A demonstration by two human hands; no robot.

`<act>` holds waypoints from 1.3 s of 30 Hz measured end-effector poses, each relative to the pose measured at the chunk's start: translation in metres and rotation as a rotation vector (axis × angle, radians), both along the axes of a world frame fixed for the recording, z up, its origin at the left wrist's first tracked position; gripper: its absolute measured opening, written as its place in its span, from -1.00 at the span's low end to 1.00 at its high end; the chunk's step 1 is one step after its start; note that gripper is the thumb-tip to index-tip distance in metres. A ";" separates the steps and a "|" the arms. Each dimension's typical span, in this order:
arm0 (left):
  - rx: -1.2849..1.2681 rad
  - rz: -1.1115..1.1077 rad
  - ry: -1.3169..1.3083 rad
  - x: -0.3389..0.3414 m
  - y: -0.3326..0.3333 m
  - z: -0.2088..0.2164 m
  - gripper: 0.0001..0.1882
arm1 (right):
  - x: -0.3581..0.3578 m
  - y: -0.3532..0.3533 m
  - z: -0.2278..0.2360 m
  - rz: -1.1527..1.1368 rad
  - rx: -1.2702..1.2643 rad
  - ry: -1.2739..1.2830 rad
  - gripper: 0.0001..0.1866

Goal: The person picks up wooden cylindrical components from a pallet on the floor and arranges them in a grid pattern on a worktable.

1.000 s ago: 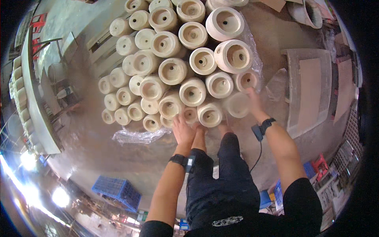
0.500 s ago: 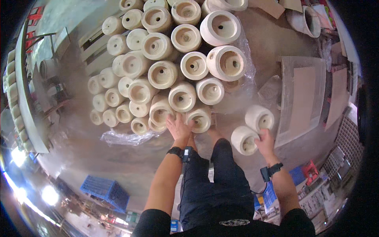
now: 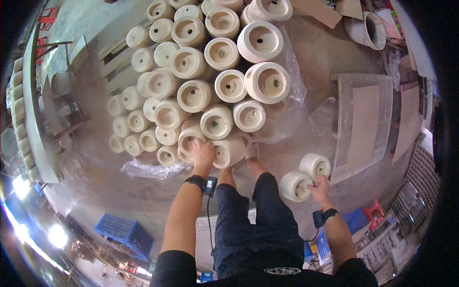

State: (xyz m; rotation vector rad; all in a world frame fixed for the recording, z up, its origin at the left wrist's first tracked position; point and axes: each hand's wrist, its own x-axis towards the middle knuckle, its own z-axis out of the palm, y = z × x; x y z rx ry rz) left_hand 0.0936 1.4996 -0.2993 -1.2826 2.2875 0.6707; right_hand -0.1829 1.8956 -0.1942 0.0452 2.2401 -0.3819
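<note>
Pale, unglazed round pots with holes in their bases lie stacked on their sides, openings mostly toward me. At the near edge of the pile my left hand (image 3: 204,154) is closed over neighbouring rims. Its fingers reach into one pale pot (image 3: 185,136), and its thumb is at the opening of a tilted pale pot (image 3: 233,150) on the right. Off to the right, my right hand (image 3: 320,190) pinches the adjoining rims of two more: a farther pot (image 3: 311,165) and a nearer pot (image 3: 289,185). Whether this pair touches the floor I cannot tell.
Clear plastic film (image 3: 155,170) lies under and beside the pile. To the right are a board with a cardboard sheet (image 3: 364,126) and a large pale pot (image 3: 374,31). A blue crate (image 3: 126,233) stands at lower left. My feet are close to the nearest pots.
The pot at my left hand has tipped, its opening turning left toward my thumb. My right hand and its two pots have come slightly nearer to me. The view has shifted a little.
</note>
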 end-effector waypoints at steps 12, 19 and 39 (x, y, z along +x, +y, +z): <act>-0.080 0.056 0.056 0.032 0.030 0.027 -0.63 | -0.007 -0.015 0.024 0.035 -0.097 0.007 -0.44; -0.167 0.133 -0.063 0.132 0.044 0.066 -0.66 | -0.019 -0.018 0.021 0.201 -0.150 0.076 -0.44; -0.124 0.940 -0.171 0.415 0.249 0.265 -0.49 | 0.003 -0.176 0.095 1.059 -0.125 0.268 -0.38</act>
